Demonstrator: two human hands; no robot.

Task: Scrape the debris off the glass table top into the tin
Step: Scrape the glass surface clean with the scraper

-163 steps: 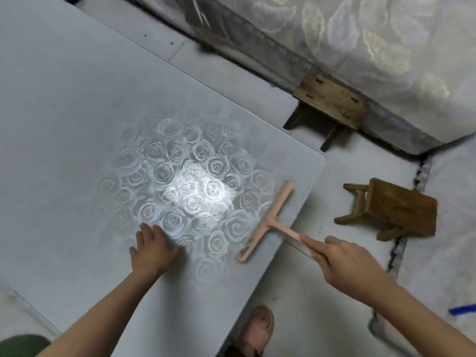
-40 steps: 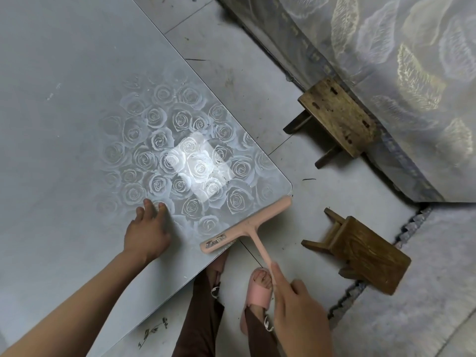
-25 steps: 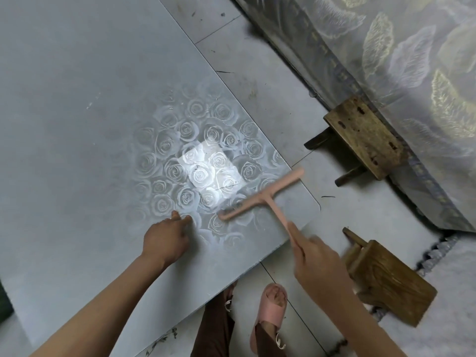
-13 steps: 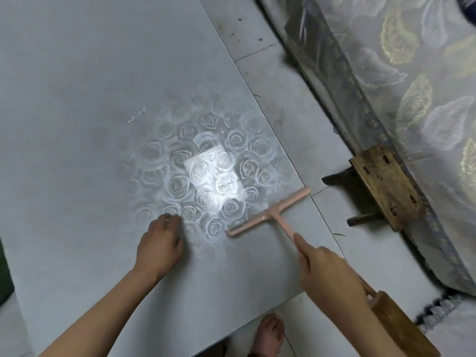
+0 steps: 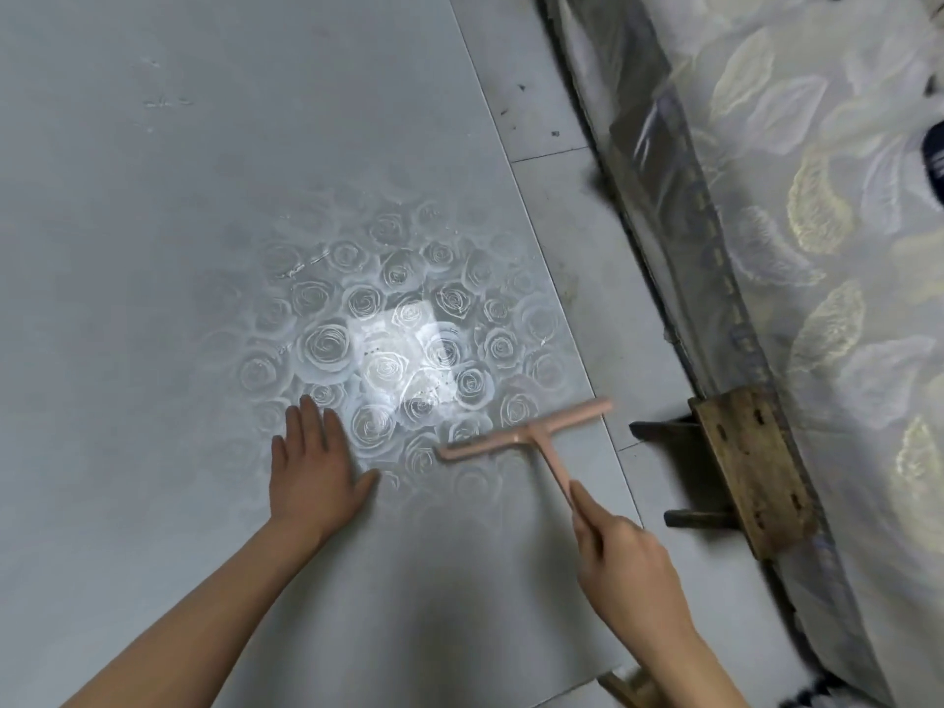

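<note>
The pink scraper (image 5: 531, 435) lies on the glass table top (image 5: 179, 247) near its right edge. Its long bar runs left to right, tipped up at the right. The right hand (image 5: 626, 569) grips its handle. The left hand (image 5: 311, 467) presses flat, fingers spread

Glossy glass table top (image 5: 153, 247) with frosted rose pattern; smooth pink plastic scraper (image 5: 531, 431); rough worn wooden stool (image 5: 751, 462); sheeny patterned cloth (image 5: 817, 247)
</note>
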